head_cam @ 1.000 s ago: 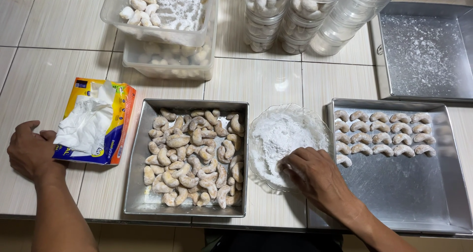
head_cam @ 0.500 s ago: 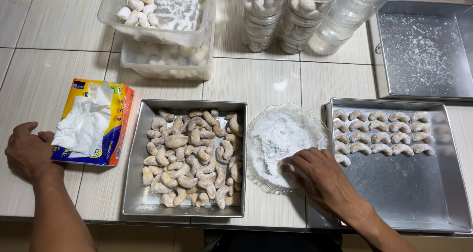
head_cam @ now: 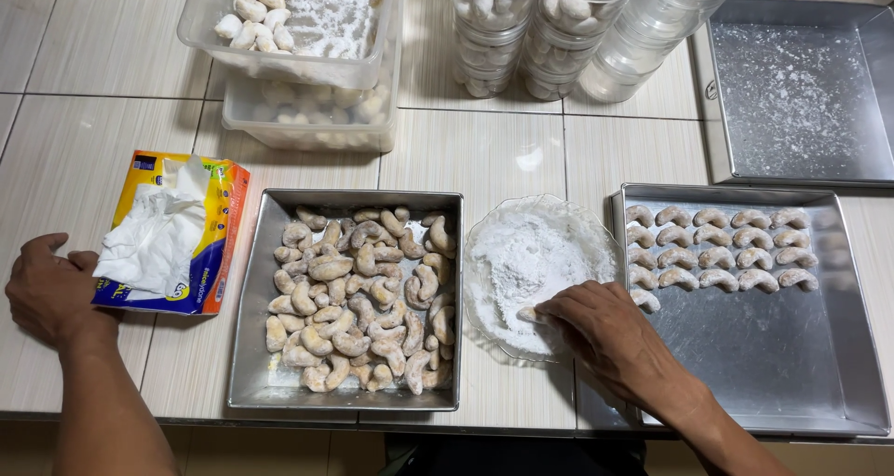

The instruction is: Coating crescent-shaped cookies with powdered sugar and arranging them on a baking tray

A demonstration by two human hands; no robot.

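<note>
We see a tiled table from above, with the largest things on it being three square metal trays. The tray at far right top holds only a dusting of white powder and is cut off by the frame. The tray below it carries three neat rows of powdered crescent cookies along its upper part, the rest bare metal. The middle tray is heaped with plain, unpowdered crescent cookies.

At the top, two stacked clear plastic tubs hold sugared cookies, and beside them stand stacked round clear jars, some filled; both groups are partly out of view.

Between the two lower trays sits a glass dish of white powder. Our right hand rests on its near rim, fingers curled loosely downward, the fingertips touching a powdered cookie in the dish; we cannot tell whether they actually grip it.

Our left hand lies loosely curled on the table, empty, touching the near corner of an opened tissue pack.
</note>
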